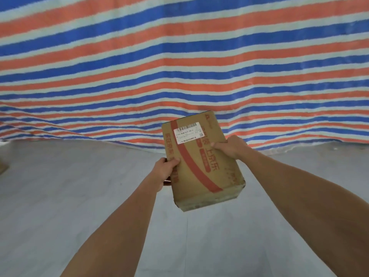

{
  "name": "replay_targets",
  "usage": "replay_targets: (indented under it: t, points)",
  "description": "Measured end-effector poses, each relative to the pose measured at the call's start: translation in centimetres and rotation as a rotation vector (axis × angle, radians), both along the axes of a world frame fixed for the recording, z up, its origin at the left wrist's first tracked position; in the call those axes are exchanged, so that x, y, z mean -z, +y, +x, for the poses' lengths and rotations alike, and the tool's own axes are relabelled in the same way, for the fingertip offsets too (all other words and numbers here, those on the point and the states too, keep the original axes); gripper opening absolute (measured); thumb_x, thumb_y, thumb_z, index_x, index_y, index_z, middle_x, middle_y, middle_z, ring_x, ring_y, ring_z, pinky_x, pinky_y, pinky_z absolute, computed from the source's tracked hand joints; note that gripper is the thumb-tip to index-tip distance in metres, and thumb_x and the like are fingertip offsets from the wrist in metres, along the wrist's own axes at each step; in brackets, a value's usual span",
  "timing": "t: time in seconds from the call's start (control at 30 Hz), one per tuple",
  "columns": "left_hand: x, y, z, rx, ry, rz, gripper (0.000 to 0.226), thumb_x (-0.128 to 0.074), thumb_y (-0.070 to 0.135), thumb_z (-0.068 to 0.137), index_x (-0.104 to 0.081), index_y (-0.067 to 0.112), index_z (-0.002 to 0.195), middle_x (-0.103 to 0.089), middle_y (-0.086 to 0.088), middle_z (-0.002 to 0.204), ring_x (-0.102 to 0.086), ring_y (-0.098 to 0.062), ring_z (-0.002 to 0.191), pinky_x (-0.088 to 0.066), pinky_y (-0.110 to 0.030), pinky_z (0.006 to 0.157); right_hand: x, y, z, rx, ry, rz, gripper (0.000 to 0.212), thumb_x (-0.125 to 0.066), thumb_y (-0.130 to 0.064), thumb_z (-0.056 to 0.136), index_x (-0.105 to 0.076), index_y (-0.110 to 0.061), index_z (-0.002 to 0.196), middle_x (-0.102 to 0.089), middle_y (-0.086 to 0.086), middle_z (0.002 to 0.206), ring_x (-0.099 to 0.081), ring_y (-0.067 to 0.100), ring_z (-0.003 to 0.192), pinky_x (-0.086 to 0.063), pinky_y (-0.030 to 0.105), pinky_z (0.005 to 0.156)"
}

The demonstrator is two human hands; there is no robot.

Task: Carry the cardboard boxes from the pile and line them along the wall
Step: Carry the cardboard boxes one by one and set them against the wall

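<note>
A brown cardboard box (pixel 201 166) with red tape, red print and a white barcode label is held out in front of me above the floor. My left hand (pixel 164 170) grips its left edge, thumb on the top face. My right hand (pixel 232 146) grips the right edge, thumb also on top. The box is tilted, its far end pointing toward the striped wall. Both arms are stretched forward.
A red, blue and white striped tarpaulin (pixel 179 66) covers the wall ahead and meets the grey tiled floor (pixel 79 196). A corner of another cardboard box (pixel 3 167) shows at the far left edge.
</note>
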State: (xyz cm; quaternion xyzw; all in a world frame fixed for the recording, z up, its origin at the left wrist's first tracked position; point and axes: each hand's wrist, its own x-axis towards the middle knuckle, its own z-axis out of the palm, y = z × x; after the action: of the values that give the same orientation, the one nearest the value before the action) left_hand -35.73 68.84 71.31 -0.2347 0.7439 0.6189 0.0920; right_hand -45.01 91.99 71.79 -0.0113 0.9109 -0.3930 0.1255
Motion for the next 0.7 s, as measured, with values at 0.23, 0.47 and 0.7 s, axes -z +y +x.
replay_targets:
  t: [0.23,0.47,0.7]
  points:
    - [-1.6,-7.9,-8.5,-0.174,0.034,0.012,0.032,-0.057,0.039,0.097,-0.05,0.019,0.12,-0.063,0.0,0.1,-0.062,-0.022,0.087,-0.051,-0.039,0.075,-2.3,-10.0,-12.3,-0.201,0.036,-0.023,0.043,-0.059,-0.064,0.087,-0.065,-0.027,0.109,-0.073,-0.003,0.095,-0.07,0.015,0.082,-0.055,0.031,0.072]
    - [-2.2,-20.6,-11.0,-0.408,0.074,0.02,0.037,-0.058,0.037,0.096,-0.051,0.014,0.125,-0.065,-0.008,0.11,-0.066,-0.028,0.095,-0.055,-0.042,0.081,-4.1,-26.3,-19.4,-0.434,0.049,-0.009,0.042,-0.059,-0.066,0.084,-0.066,-0.03,0.106,-0.073,-0.006,0.094,-0.069,0.012,0.079,-0.053,0.029,0.065]
    - [-1.4,-37.7,-9.2,-0.595,0.055,-0.015,0.034,-0.058,0.037,0.096,-0.053,0.014,0.121,-0.065,-0.008,0.106,-0.066,-0.025,0.087,-0.055,-0.036,0.07,-2.5,-47.1,-20.5,-0.592,0.027,-0.038,0.038,-0.062,-0.061,0.086,-0.064,-0.028,0.104,-0.072,-0.002,0.097,-0.071,0.018,0.085,-0.054,0.033,0.07]
